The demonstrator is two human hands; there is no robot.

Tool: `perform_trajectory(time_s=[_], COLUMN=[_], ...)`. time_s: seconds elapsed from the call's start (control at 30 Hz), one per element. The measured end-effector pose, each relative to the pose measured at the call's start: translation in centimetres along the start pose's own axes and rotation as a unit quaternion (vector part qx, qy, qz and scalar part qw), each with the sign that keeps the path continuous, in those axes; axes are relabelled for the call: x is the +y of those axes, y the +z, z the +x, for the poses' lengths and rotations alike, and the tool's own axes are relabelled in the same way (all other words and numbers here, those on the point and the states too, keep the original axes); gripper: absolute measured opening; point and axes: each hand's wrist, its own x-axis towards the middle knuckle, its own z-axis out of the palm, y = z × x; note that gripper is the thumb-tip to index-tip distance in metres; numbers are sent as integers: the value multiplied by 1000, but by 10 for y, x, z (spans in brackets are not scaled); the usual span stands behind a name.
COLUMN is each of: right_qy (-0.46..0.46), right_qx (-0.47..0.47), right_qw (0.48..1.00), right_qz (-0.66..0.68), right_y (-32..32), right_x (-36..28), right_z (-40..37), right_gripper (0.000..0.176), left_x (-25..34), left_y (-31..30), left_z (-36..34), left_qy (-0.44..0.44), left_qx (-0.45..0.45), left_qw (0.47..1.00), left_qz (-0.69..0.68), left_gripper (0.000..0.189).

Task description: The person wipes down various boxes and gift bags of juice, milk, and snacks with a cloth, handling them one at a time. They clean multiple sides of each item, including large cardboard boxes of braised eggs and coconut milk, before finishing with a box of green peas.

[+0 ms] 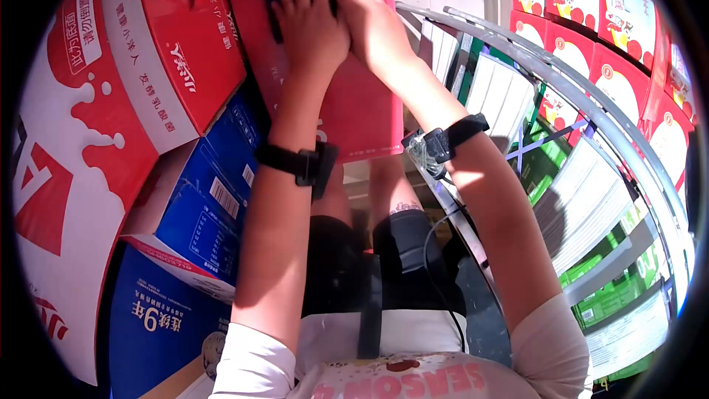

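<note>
A red box (358,114) with a purple area at its far end stands in front of me, above my legs. My left hand (312,33) lies on its far part with fingers stretched out and somewhat spread, over a dark patch. Right beside it, my right hand (373,29) rests on the purple area, its fingers extended and close together. The two hands meet near the thumbs, and the thumbs are mostly hidden. A black strap (299,165) goes round my left wrist, and another black strap (459,135) round my right wrist.
Large red and white cartons (177,66) are stacked at the left, above blue boxes (196,199). Along the right curves a metal rail (591,85) of a cart holding white stacks (591,196) and green packages (617,273). Red and white boxes (620,77) stand beyond it.
</note>
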Motion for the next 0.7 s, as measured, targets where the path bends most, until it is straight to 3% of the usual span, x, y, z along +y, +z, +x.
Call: perform_trajectory(time_s=[0.03,0.07,0.1,0.17,0.2,0.27,0.43,0.5,0.57,0.7], right_qy=[0,60,118,117,120,127,154,174,151,74], right_qx=[-2,-30,-56,-44,-23,-2,-75,-89,-98,-28], right_qw=[1000,998,991,991,991,991,983,979,981,992], right_qz=[0,-13,-27,-40,-55,-46,-68,-61,-66,-99], right_y=[-4,-7,-10,-4,0,2,-9,-11,-14,-10], right_x=[-1,-1,-2,-1,-2,-7,-37,-34,-29,-1], right_z=[-3,-4,-4,-8,-10,-18,-69,-74,-62,-10], right_gripper=[47,49,52,50,46,43,44,45,46,45], left_x=[4,14,16,17,9,11,27,26,26,13], left_y=[-2,-13,-16,-19,-4,-4,-22,-19,-21,-8], left_z=[6,8,8,11,6,-11,-67,-66,-48,5], left_qy=[44,51,51,79,95,71,5,27,47,86], left_qx=[-17,-79,-78,-98,-11,-24,-93,-79,-93,-13], left_qw=[999,995,995,992,994,996,995,996,995,996], left_qz=[-7,30,30,14,-56,-47,-42,-27,-1,0], left_gripper=[60,67,67,62,56,55,55,55,57,53])
